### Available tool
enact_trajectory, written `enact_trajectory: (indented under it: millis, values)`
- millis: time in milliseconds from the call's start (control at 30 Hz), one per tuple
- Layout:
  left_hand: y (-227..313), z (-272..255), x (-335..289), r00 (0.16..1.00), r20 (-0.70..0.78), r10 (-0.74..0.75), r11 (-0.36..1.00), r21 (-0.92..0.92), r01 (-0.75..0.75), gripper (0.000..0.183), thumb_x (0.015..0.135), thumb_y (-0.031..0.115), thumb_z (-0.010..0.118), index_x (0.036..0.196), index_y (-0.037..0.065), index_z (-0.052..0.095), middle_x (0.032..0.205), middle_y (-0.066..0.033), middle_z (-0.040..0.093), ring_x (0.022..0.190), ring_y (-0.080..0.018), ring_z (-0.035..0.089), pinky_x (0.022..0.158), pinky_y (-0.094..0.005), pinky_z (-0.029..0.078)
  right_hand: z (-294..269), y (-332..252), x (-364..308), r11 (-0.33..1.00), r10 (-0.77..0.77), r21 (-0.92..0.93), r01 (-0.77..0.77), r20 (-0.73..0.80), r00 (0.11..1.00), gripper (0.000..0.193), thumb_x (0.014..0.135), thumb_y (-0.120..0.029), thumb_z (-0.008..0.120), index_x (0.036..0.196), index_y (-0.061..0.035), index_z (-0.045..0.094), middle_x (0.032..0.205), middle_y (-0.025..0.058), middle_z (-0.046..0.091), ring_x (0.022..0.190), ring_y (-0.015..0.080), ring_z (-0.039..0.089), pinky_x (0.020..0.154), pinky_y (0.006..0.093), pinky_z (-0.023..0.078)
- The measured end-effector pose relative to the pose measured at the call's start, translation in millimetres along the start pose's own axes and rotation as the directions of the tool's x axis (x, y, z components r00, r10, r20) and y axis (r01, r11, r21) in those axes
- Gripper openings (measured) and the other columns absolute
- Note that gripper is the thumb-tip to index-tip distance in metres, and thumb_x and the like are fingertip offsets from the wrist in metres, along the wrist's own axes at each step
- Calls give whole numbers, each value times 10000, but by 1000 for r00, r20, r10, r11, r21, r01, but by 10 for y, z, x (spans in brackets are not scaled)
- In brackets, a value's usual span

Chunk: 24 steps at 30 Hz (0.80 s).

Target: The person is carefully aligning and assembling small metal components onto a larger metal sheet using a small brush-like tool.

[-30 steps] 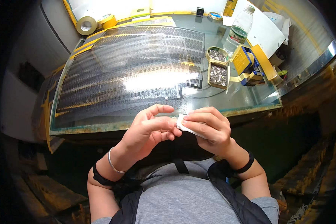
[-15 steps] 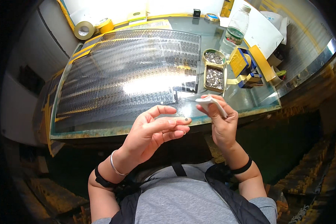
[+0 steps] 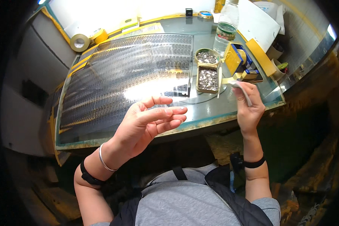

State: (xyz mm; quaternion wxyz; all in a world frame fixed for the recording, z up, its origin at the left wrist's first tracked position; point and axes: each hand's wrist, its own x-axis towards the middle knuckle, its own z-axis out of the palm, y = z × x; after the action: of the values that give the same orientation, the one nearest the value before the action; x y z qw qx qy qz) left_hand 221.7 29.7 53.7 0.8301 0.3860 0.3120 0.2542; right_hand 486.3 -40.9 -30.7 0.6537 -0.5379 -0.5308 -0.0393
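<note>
My left hand (image 3: 145, 122) is raised over the near edge of the glass tabletop, index finger lifted apart. A tiny round pale piece (image 3: 182, 108) rests on one outstretched fingertip, with the thumb tip close by. My right hand (image 3: 249, 105), at the table's right, pinches a folded white cloth (image 3: 243, 91). Its fingertips are close to a pale yellow strip (image 3: 228, 80) at the blue and yellow dispenser (image 3: 238, 60); I cannot tell whether they touch. Left of the strip, a rectangular tin (image 3: 208, 89) and a round tin (image 3: 200, 51) hold many small silvery pieces.
A large dark patterned sheet (image 3: 113, 83) covers the glass table's (image 3: 177, 25) left and middle. A plastic bottle (image 3: 226, 32) stands behind the tins. A thin white stick (image 3: 219, 83) lies beside them. Tape rolls (image 3: 80, 42) sit at the back left.
My right hand has moved right with the folded cloth, away from the left hand and towards the dispenser. My left hand has shifted slightly left and up, the tiny piece still on its fingertip.
</note>
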Motion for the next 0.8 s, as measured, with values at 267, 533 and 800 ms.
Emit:
enact_trajectory:
  millis: [267, 533, 800]
  values:
    - [-155, 171, 184, 998, 62, -1, 1000, 5, 0, 280, 893, 3, 623, 1159, 5, 534, 1051, -193, 666, 927, -215, 689, 849, -294, 569, 212, -462, -72, 969, -195, 202, 140, 285, 938, 377, 710, 82, 731, 1057, -66, 739, 1005, 114, 677, 907, 259, 647, 779, 340, 521]
    - [-233, 69, 178, 991, 114, -74, 991, -101, 86, 313, 865, -1, 656, 1140, 17, 507, 961, -140, 664, 841, -187, 675, 746, -272, 543, 307, -376, -172, 948, -286, 226, 224, 297, 911, 274, 711, 70, 719, 953, -59, 729, 956, 81, 671, 892, 267, 631, 768, 341, 513]
    - [-325, 114, 141, 983, 100, -157, 952, -248, 177, 329, 857, -15, 655, 1148, 27, 507, 988, -164, 664, 881, -203, 682, 795, -280, 558, 369, -331, -260, 814, -162, 581, -15, 252, 954, 120, 819, 25, 704, 937, 4, 696, 974, 120, 661, 917, 270, 638, 873, 379, 523]
